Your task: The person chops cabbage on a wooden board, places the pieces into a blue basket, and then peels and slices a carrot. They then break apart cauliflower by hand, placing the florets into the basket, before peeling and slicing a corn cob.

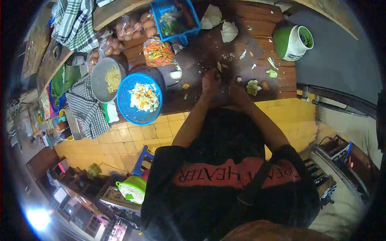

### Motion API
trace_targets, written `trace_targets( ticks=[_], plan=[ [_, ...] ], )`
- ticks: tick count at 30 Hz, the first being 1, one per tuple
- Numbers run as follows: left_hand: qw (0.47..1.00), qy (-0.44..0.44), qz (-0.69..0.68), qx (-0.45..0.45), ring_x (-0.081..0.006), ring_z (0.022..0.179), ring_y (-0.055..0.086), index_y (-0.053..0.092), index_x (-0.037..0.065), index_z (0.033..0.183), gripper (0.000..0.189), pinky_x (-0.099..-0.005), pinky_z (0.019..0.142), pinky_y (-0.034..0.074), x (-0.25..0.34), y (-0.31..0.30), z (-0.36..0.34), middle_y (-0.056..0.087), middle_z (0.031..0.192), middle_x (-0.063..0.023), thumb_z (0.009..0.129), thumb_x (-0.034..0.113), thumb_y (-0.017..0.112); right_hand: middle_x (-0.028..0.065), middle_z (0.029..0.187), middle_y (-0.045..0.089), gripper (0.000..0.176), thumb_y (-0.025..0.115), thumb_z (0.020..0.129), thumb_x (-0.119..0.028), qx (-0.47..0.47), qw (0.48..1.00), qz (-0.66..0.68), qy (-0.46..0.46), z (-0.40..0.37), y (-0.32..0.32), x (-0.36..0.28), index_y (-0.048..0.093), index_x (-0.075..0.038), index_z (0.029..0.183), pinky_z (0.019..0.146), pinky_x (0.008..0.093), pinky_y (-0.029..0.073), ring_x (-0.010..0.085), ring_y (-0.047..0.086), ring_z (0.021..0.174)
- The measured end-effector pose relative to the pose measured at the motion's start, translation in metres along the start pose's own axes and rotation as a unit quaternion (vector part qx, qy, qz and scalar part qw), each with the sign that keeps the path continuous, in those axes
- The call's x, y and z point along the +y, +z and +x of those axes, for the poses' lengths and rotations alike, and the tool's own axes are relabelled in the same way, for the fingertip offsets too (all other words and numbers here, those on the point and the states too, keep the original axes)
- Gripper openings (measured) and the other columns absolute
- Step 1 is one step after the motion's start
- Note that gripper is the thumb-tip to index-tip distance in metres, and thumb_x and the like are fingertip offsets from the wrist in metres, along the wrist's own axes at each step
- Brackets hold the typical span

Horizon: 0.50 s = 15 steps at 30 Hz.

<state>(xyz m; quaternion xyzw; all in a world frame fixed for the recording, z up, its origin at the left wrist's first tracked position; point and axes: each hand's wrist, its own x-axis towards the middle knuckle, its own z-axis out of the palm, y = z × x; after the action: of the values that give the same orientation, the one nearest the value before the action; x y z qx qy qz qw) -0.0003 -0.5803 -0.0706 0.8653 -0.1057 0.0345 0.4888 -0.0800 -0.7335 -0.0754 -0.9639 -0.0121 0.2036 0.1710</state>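
Observation:
My left hand (211,82) is over the dark wooden table (197,44), its fingers curled around something I cannot make out. Close beside it, my right hand (236,93) looks closed too, but its fingers lie in shadow and whatever it grips is hidden. Just right of that hand rests a piece of pale green cauliflower (253,87), with an orange chunk (265,85) next to it. Small vegetable scraps are scattered beyond both hands. To the left, a blue colander (124,98) holds chopped white and orange vegetables.
A grey strainer (96,76) with noodles stands beside the colander. Behind are bagged chillies (159,52), bagged eggs (128,29) and a blue basket (183,39). Cabbage leaves (229,31) lie at the back. A green-white container (291,42) lies tipped at right.

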Motion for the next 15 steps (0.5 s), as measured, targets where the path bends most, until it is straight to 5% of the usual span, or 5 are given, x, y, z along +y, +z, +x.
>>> trace_targets(
  ticks=[6,9,15],
  plan=[
    [0.996,-0.068,-0.052,-0.021,-0.0358,0.072,0.057,0.057,0.006,0.080,0.012,-0.0433,0.065,0.046,-0.004,0.002,0.000,0.058,0.075,-0.0157,0.071,-0.001,0.058,0.0234,0.076,0.063,0.034,0.044,0.087,-0.009,0.020,0.999,-0.007,-0.042,0.003,-0.016,-0.007,0.046,-0.005,0.121,0.055,0.0483,0.051,0.0381,0.063,0.065],
    [0.999,0.033,-0.001,0.006,-0.0360,0.072,0.057,0.057,0.006,0.078,0.009,-0.0432,0.065,0.047,0.001,-0.003,0.001,0.058,0.073,-0.0159,0.072,0.000,0.057,0.0228,0.075,0.063,0.034,0.044,0.087,-0.009,0.038,0.998,0.030,-0.050,0.009,0.016,0.013,0.047,-0.003,0.121,0.054,0.0476,0.051,0.0374,0.063,0.064],
    [1.000,-0.027,0.006,-0.004,-0.0357,0.072,0.059,0.060,0.005,0.082,0.014,-0.0428,0.065,0.048,0.010,-0.006,-0.003,0.060,0.077,-0.0162,0.069,0.000,0.057,0.0252,0.084,0.062,0.030,0.044,0.089,-0.012,0.069,0.988,-0.035,-0.131,0.014,0.008,0.007,0.048,-0.001,0.116,0.057,0.0479,0.051,0.0368,0.064,0.074]
  ],
)
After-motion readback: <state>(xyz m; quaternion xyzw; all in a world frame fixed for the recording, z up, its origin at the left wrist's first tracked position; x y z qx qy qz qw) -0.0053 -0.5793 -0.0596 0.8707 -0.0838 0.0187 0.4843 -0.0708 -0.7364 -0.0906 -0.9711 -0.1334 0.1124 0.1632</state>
